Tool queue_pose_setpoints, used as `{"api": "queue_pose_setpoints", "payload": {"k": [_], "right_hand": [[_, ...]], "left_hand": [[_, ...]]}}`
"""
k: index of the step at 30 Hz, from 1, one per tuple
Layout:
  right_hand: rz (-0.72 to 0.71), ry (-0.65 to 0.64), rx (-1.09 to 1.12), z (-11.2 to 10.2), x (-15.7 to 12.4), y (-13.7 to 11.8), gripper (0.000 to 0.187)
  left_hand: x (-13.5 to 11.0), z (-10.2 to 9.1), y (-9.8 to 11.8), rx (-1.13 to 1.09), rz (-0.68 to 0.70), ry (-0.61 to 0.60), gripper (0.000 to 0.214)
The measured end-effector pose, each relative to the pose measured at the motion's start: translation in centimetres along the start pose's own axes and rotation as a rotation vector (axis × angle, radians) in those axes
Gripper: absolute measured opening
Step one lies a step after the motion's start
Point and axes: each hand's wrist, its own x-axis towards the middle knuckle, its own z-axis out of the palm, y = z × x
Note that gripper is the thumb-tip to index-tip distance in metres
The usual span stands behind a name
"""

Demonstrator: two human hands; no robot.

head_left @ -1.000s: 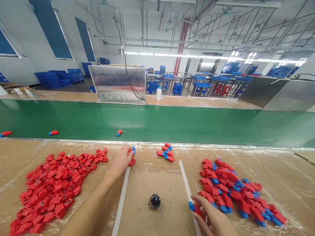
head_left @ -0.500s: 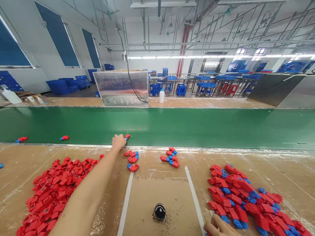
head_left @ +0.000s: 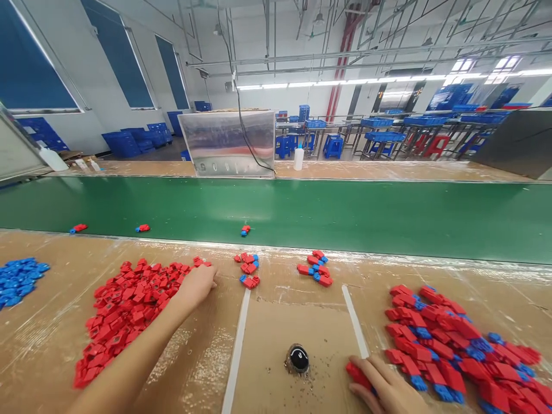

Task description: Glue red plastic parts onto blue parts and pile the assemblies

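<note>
My left hand (head_left: 200,283) is low at the right edge of a heap of small red plastic pieces (head_left: 129,307). Its fingers point down and are mostly hidden, so what is under them does not show. My right hand (head_left: 386,385) is closed on a red plastic piece (head_left: 359,376) at the front, beside the right white tape strip. To its right lies a pile of red pieces with blue ends (head_left: 440,333). A single red-and-blue piece (head_left: 245,230) rests on the green belt (head_left: 345,213), apart from my left hand.
A black round knob (head_left: 298,359) stands on the cardboard between two tape strips. Two small red-and-blue groups (head_left: 249,269) (head_left: 317,268) lie near the belt's edge. Blue pieces (head_left: 21,279) are heaped far left. A white bottle (head_left: 298,157) stands beyond the belt.
My left hand has let go of the red-and-blue piece on the belt and come back to the red heap. My right hand shows more fully, with a red piece visible. The view has shifted.
</note>
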Motion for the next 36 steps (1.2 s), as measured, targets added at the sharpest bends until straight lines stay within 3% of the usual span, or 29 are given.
{"api": "queue_pose_setpoints", "payload": {"k": [3, 7, 12, 15, 17, 20, 25, 29, 36], "right_hand": [[-0.006, 0.002, 0.048, -1.4, 0.1, -0.5, 0.036], [0.141, -0.061, 0.198, -3.0, 0.2, -0.9, 0.035], [0.409, -0.114, 0.585, -4.3, 1.7, -2.2, 0.04], [0.48, -0.129, 0.865, -4.9, 3.0, -3.3, 0.04], [0.477, -0.123, 0.933, -5.1, 3.8, -3.9, 0.042], [0.391, -0.123, 0.797, -5.1, 4.7, -4.7, 0.04], [0.143, -0.133, 0.445, -4.8, 5.7, -6.0, 0.028], [0.007, -0.172, 0.339, -4.6, 6.2, -6.8, 0.02], [-0.044, -0.166, 0.297, -4.5, 6.3, -6.8, 0.019]], "left_hand": [[-2.2, 0.2, 0.8, -0.066, 0.025, 0.049, 0.006], [-7.4, 1.3, 2.0, -0.245, 0.075, 0.08, 0.017], [-14.4, 5.1, 4.4, -1.041, 0.066, -0.074, 0.042], [-16.8, 7.1, 6.8, -1.413, 0.026, -0.192, 0.042], [-17.7, 8.0, 8.6, -1.588, 0.018, -0.265, 0.039], [-18.4, 8.9, 11.1, -1.692, 0.053, -0.334, 0.038], [-19.1, 10.0, 13.8, -1.721, 0.116, -0.306, 0.034], [-19.8, 10.8, 14.5, -1.792, 0.105, -0.351, 0.032], [-20.0, 11.5, 14.3, -1.81, 0.104, -0.325, 0.04]]}}
